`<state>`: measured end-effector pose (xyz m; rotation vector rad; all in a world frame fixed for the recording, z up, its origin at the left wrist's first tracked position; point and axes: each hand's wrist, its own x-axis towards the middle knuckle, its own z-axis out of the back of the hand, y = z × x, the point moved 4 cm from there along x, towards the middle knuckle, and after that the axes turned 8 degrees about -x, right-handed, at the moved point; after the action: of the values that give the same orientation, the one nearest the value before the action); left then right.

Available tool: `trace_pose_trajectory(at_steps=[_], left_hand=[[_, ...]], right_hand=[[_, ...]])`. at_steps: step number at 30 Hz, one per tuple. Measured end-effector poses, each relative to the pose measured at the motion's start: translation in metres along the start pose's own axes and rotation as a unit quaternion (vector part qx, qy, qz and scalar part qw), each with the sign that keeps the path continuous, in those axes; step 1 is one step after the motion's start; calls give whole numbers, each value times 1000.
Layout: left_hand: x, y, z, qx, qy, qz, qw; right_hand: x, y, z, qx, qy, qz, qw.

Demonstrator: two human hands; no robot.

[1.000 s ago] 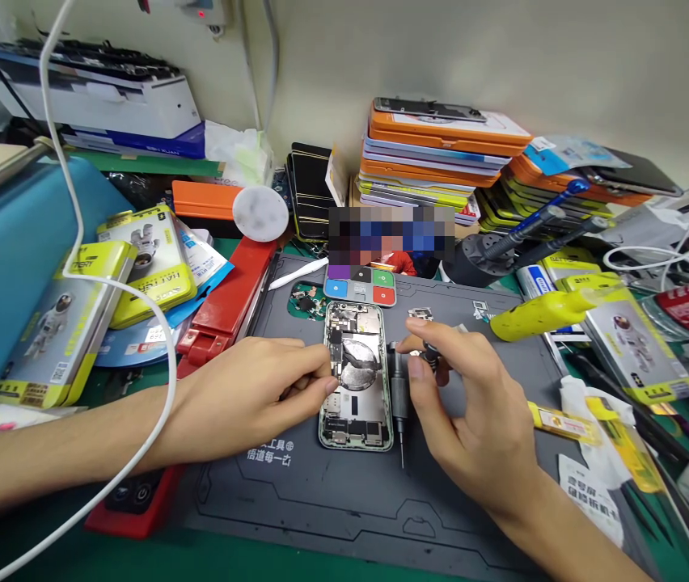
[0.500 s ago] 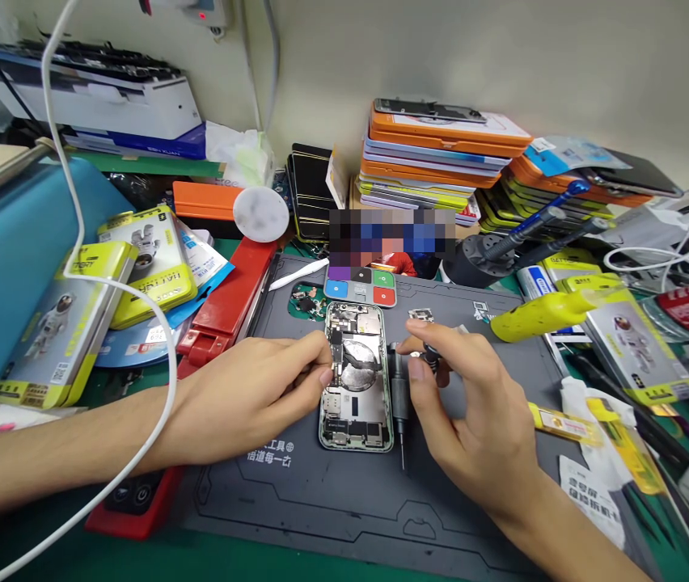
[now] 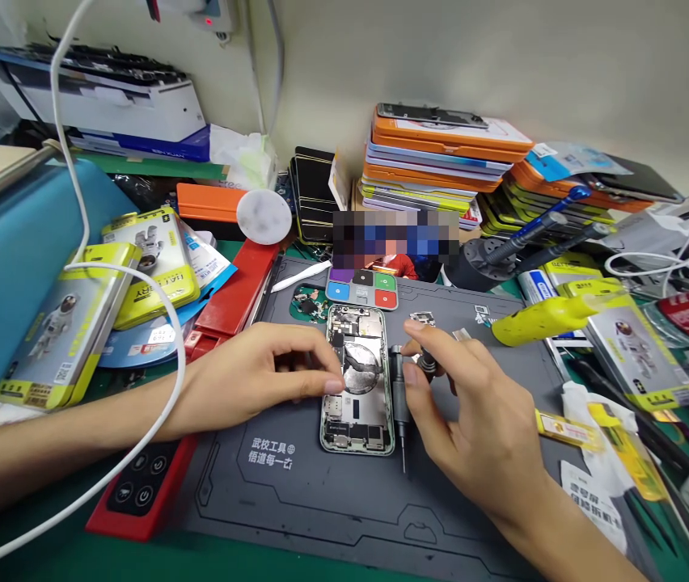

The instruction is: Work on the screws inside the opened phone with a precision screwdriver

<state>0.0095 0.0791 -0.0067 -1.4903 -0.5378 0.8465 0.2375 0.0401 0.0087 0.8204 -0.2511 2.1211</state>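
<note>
An opened phone [image 3: 357, 404] lies on the dark grey mat [image 3: 314, 501] with its inner parts and round metal plate exposed. My left hand [image 3: 289, 372] reaches over its left edge, thumb and index fingertips close together in a pinch; anything between them is too small to see. To the phone's right, my right hand [image 3: 471, 404] has its fingers curled round a dark, ribbed screwdriver handle [image 3: 428, 362], partly hidden by the fingers. Between phone and right hand lies a grey screwdriver [image 3: 401, 396], its thin tip towards me. Small metal parts [image 3: 422, 318] rest beyond the right fingertips.
A coloured magnetic pad [image 3: 361, 289] and a small circuit board [image 3: 309, 305] lie behind the phone. A red device [image 3: 144, 493] and battery boxes [image 3: 69, 323] stand left, a yellow bottle [image 3: 538, 318] right. A white cable [image 3: 182, 347] crosses over my left forearm. Stacked boxes [image 3: 441, 149] line the wall.
My left hand has loosened from a tight curl, its index finger lifting and its thumb stretching out over the phone's edge. My right hand stays almost in place with the screwdriver handle.
</note>
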Motion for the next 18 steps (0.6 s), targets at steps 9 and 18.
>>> trace_pose_trajectory(at_steps=[9,18], left_hand=[[0,4,3,-53,24,-8,998],[2,5,2,-37,33,-10,999]], right_hand=[[-4,-8,6,233,-85,-260,933],[-7,9,-7,493,-57,-351,794]])
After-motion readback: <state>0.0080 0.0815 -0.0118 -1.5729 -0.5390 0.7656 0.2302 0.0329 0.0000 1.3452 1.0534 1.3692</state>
